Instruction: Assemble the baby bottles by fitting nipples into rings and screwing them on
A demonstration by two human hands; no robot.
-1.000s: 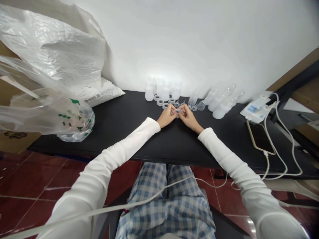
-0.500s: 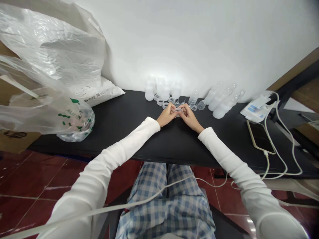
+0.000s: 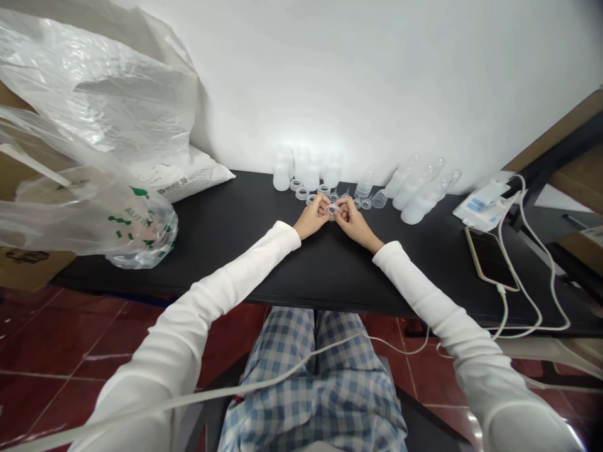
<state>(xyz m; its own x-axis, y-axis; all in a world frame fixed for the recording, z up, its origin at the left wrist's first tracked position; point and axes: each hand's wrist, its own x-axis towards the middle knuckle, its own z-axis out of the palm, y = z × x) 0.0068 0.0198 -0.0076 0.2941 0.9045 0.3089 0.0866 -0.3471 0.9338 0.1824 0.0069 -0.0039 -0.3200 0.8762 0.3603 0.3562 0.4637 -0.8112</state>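
Currently, the left hand (image 3: 311,217) and right hand (image 3: 357,224) are held close together, almost touching, fingers curled inward in a narrow pinch. Between the fingertips (image 3: 325,204) sits a small translucent ring (image 3: 332,209), just above the black tabletop (image 3: 245,216) and near its middle. Change since one second earlier: the ring appears turned more on edge and shows narrower, and both hands have shifted slightly toward the person's left. Exact contact points are partly hidden by the fingers.

Directly beyond the hands, a row of frosted plastic cups (image 3: 281,179) stands against the wall, with loose clear rings (image 3: 301,194) lying just in front. Small clear funnel-like pieces (image 3: 362,189) lie to the right of these, then a group of clear plastic bottles (image 3: 414,212), some on their sides. Left of the work area are a large crumpled plastic bag (image 3: 94,107) with green print, and a white sack (image 3: 193,182). To the right lie a smartphone (image 3: 490,258), a white cable (image 3: 530,276) and a white packet (image 3: 483,206). Beyond the table edge are dark red floor tiles (image 3: 61,326). The person wears long white sleeves (image 3: 226,276) and blue checked trousers (image 3: 306,376); a white wall (image 3: 377,75) closes the view.
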